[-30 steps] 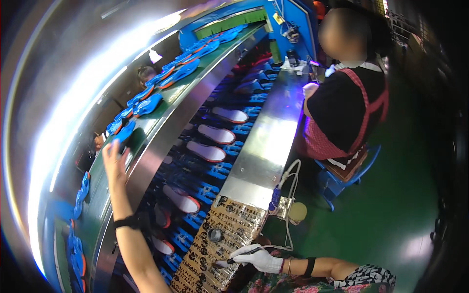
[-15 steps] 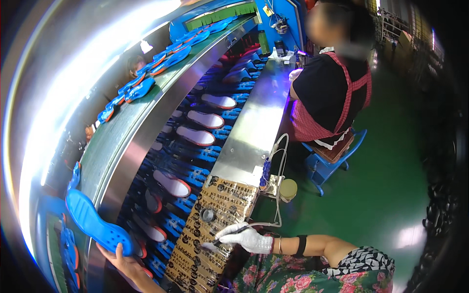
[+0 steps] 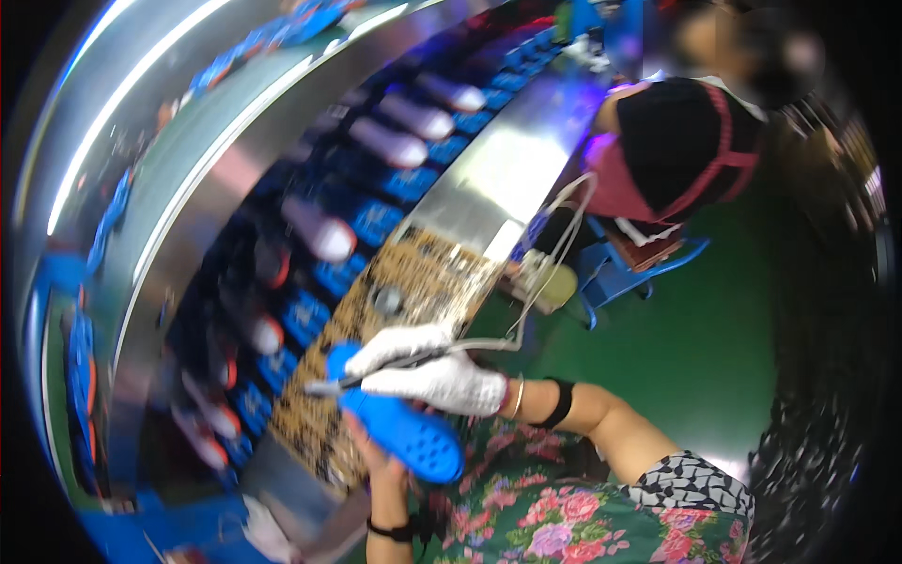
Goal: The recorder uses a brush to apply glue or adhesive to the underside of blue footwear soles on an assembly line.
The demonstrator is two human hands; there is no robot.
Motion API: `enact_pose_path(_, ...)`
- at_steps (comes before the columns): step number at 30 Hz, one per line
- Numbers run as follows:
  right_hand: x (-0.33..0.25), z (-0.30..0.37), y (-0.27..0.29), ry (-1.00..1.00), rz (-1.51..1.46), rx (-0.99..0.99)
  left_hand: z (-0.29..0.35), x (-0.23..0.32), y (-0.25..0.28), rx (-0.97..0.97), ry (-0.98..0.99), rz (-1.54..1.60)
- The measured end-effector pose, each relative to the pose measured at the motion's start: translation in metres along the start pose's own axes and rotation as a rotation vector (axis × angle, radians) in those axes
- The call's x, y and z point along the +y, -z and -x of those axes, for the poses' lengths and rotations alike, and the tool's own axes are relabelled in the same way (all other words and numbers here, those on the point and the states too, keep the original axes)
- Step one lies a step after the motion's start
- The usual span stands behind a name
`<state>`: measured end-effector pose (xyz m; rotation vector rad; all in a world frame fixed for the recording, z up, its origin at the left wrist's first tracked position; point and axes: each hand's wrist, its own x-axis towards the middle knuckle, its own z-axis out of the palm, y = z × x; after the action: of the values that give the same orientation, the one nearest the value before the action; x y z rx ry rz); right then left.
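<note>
My bare left hand [image 3: 378, 459] grips a blue shoe sole [image 3: 402, 434] from below, close to my lap. Small holes dot the sole's near end, and its far end reaches under my other hand. My right hand [image 3: 437, 381], in a white glove, is closed around a thin brush [image 3: 326, 387] with a pale tip, and a pale hose [image 3: 489, 344] runs back from it. The brush tip lies over or beside the sole's far end; whether it touches cannot be made out through the blur. Beneath is a ledge covered in printed brown sheeting [image 3: 427, 258], with a small grey round cup [image 3: 387, 300] on it.
Left of the ledge, a line of blue holders [image 3: 378, 221] carries white-and-red soles [image 3: 390, 143]. Beyond runs a raised belt [image 3: 183, 174] with blue soles. A co-worker [image 3: 676, 141] sits ahead on a blue stool [image 3: 615, 273], near a round yellowish lid [image 3: 556, 287].
My left hand has brought the blue sole from beside the raised belt rightward to my lap. My right hand, with the brush, has moved left and up to meet it. The view has turned.
</note>
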<state>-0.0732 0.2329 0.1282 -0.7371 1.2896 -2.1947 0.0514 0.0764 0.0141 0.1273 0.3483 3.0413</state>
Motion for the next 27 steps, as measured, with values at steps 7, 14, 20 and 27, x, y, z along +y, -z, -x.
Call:
enact_pose_path(7,0.016,-0.005,0.007,0.318,0.418,0.019,-0.014,-0.021,-0.017,0.52,-0.232,-0.186)
enact_pose_path(14,0.021,-0.007,-0.004,0.453,0.616,-0.022,-0.01,-0.027,-0.033,0.541,-0.419,-0.265)
enact_pose_path(20,0.013,-0.008,-0.015,0.746,0.984,-0.084,-0.001,-0.042,-0.018,0.602,-0.422,-0.491)
enact_pose_path(27,0.026,0.012,-0.019,0.624,0.784,-0.161,0.007,-0.034,0.002,0.587,-0.349,-0.522)
